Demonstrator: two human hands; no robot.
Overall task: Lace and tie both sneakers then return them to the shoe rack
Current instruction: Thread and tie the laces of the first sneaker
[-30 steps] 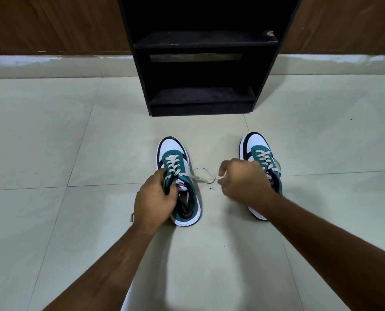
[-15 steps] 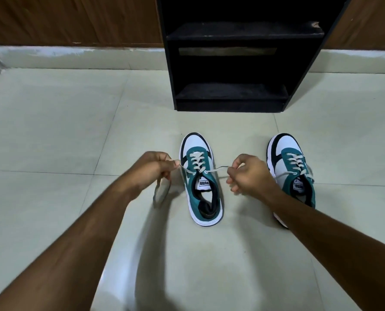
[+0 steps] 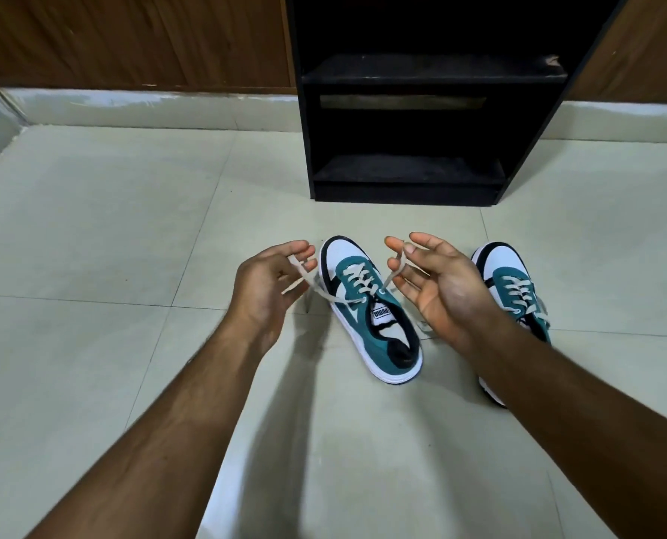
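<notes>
Two teal, white and black sneakers stand on the tiled floor, toes toward the rack. The left sneaker [image 3: 366, 305] lies between my hands. Its cream lace runs out both ways from the top eyelets. My left hand [image 3: 269, 285] holds the left lace end [image 3: 304, 280] between thumb and fingertips. My right hand [image 3: 437, 285], palm up with fingers spread, has the right lace end [image 3: 396, 268] pinched at thumb and forefinger. The right sneaker [image 3: 514, 289] sits behind my right forearm, partly hidden, its lace ends loose.
A black shoe rack [image 3: 409, 110] with two bare shelves stands straight ahead against a brown wooden wall [image 3: 129, 40]. A pale skirting strip [image 3: 149, 107] runs along the floor's far edge. Light tiles [image 3: 90, 227] spread to the left and in front.
Both hands have lifted and turned palm-up, fingers spreading, drawing the lace ends up and apart. The view has shifted left, so the sneakers and rack sit further right.
</notes>
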